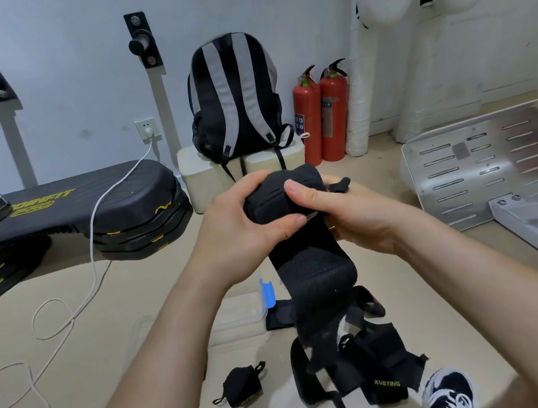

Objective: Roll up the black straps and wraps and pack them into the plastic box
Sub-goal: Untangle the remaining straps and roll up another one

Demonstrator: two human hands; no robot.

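Beige floor matting carries the clear plastic box point(238, 315), one finished rolled wrap point(242, 382) and a tangle of black straps point(369, 362). Above them, the left hand point(242, 221) and right hand point(341, 214) both clasp a half-rolled black wrap point(279, 192). Its tail hangs onto the tangle. If either grip slackens, the coil may spring loose, or the tail may snag.

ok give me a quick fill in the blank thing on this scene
The left hand and right hand both grip one ____ wrap.
Beside the backpack stand ____ fire extinguishers.
The plastic box on the floor has a ____ latch.
Missing words: black; two; blue.
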